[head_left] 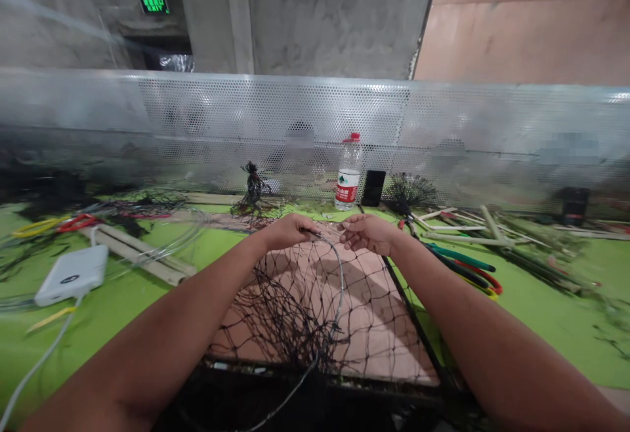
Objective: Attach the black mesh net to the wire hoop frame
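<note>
My left hand point(288, 232) and my right hand point(367, 234) reach forward over a plywood board point(381, 333), their fingertips close together. A thin silver wire hoop point(340, 281) runs from my left fingers down into a black knotted net point(290, 307), which is spread over the board. My left fingers pinch the wire at its top. My right fingers curl next to them, and any thin strand in them is too small to tell. A dark rod point(408, 307) lies along the board's right side.
Green matting point(113, 320) holds a white power bank point(71, 274), bamboo strips point(138, 255), red-handled scissors point(79, 224) and coloured-handled pliers point(465, 266). Net tangles and sticks lie about. A red-capped water bottle point(348, 172) and a phone point(373, 188) stand before a perforated metal fence point(275, 117).
</note>
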`<action>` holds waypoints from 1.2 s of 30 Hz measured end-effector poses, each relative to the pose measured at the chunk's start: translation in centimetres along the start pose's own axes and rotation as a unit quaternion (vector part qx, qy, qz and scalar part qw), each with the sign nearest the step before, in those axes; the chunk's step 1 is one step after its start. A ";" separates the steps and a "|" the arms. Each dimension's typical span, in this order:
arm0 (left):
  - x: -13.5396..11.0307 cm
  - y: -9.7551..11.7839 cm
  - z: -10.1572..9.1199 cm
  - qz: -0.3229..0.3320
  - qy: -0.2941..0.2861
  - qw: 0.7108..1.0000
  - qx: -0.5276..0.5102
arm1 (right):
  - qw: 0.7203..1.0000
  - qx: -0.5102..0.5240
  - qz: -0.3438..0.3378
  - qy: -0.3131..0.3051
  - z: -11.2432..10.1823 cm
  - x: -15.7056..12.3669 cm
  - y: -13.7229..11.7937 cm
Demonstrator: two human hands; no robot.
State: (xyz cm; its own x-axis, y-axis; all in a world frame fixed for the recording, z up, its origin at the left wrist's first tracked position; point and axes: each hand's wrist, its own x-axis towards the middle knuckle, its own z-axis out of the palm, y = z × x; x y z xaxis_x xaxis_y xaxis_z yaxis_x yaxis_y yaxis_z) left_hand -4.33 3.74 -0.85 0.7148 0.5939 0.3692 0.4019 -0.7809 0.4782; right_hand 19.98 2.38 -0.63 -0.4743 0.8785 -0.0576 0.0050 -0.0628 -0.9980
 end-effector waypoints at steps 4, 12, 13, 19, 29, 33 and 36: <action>-0.1 0.0 0.0 -0.003 0.001 1.000 0.002 | 0.999 -0.002 0.008 0.037 -0.4 0.6 0.1; 0.0 -0.3 0.2 0.007 -0.001 1.000 -0.009 | 0.991 -0.087 -0.076 0.072 -0.6 0.1 -0.6; 0.0 -0.2 0.2 0.006 -0.001 1.000 -0.011 | 0.990 -0.088 -0.080 0.078 -0.6 0.1 -0.6; -0.1 -0.1 0.1 0.014 0.004 1.000 0.002 | 0.987 -0.067 -0.085 0.118 -0.1 0.8 0.3; -0.1 0.1 0.3 0.022 -0.009 1.000 0.002 | 0.994 0.002 0.003 0.112 1.1 0.9 0.7; -0.2 0.1 0.3 0.009 -0.026 0.999 -0.022 | 0.998 -0.024 0.024 0.045 1.8 0.4 0.7; -0.2 -0.2 0.1 0.005 -0.029 0.999 -0.019 | 0.999 -0.041 0.014 0.013 2.4 0.2 0.6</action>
State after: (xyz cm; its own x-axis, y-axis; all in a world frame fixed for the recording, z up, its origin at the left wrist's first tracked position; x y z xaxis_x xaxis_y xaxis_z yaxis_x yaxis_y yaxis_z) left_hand -4.48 3.78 -1.13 0.7516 0.5725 0.3275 0.3730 -0.7784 0.5049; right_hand 17.78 1.36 -1.20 -0.4506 0.8886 -0.0860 0.0910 -0.0501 -0.9946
